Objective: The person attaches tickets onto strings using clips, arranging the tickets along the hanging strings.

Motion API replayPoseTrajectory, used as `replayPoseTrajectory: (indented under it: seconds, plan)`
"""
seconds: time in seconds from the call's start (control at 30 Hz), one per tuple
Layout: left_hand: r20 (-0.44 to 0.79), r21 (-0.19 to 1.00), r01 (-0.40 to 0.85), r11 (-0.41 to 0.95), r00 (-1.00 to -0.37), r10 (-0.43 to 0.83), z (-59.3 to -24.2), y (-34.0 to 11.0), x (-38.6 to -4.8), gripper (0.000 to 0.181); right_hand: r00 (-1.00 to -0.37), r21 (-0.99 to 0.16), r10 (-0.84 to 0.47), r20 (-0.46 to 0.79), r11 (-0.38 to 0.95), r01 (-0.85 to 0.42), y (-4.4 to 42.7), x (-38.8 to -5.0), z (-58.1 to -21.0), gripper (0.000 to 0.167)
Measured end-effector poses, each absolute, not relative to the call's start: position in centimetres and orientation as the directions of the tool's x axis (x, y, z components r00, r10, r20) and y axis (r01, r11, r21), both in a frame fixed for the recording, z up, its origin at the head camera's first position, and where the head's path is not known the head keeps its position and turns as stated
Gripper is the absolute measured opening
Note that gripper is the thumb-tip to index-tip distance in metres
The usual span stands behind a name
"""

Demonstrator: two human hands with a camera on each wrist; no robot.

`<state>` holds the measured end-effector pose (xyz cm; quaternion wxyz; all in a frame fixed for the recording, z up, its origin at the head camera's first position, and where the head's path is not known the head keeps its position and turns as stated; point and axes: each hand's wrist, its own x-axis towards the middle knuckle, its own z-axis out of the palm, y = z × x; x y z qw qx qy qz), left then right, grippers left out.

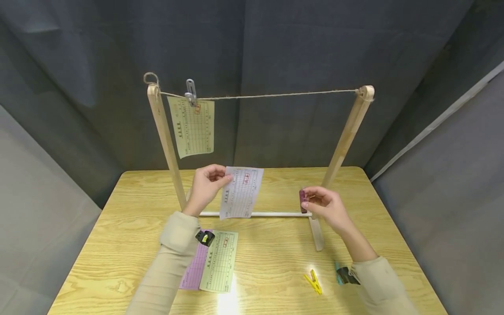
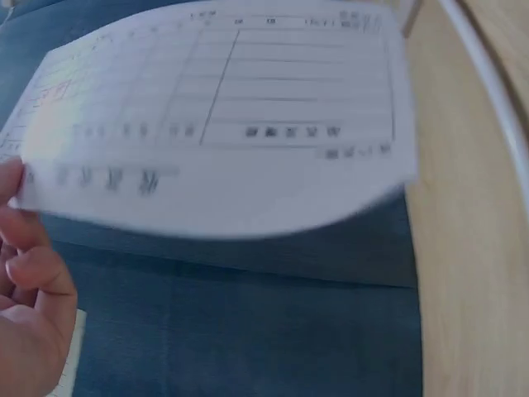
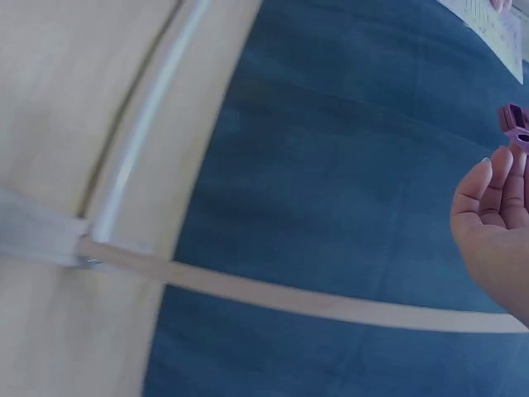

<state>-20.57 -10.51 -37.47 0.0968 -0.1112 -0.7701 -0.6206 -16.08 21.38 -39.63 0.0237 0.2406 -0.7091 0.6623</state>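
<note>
My left hand pinches the upper left corner of a white printed slip, raised in front of the wooden stand. In the left wrist view the slip spreads out from the fingertips. My right hand holds a dark purple clothespin between thumb and fingers, near the stand's right post; the right wrist view shows the clothespin at the fingertips. A yellow slip hangs from the string under a grey clothespin, close to the left post.
On the table a purple slip lies partly under a yellow-green slip. A yellow clothespin lies at the front right, and a teal one is partly hidden by the right wrist. A white bar joins the posts low down.
</note>
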Motion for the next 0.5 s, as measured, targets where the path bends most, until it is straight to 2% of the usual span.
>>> replayPoseTrajectory:
  seconds: [0.2, 0.5]
  plan:
    - [0.368, 0.920, 0.358, 0.159, -0.929, -0.040, -35.8, -10.3, -20.9, 0.011, -0.839, -0.893, -0.319, 0.441, -0.069, -0.444, 20.2, -17.2, -36.8, 0.021]
    - [0.390, 0.918, 0.378, 0.120, -0.915, -0.101, -32.3, -9.7, -20.0, 0.013, -0.786, -0.864, -0.366, 0.499, -0.143, -0.482, 18.8, -18.4, -33.4, 0.018]
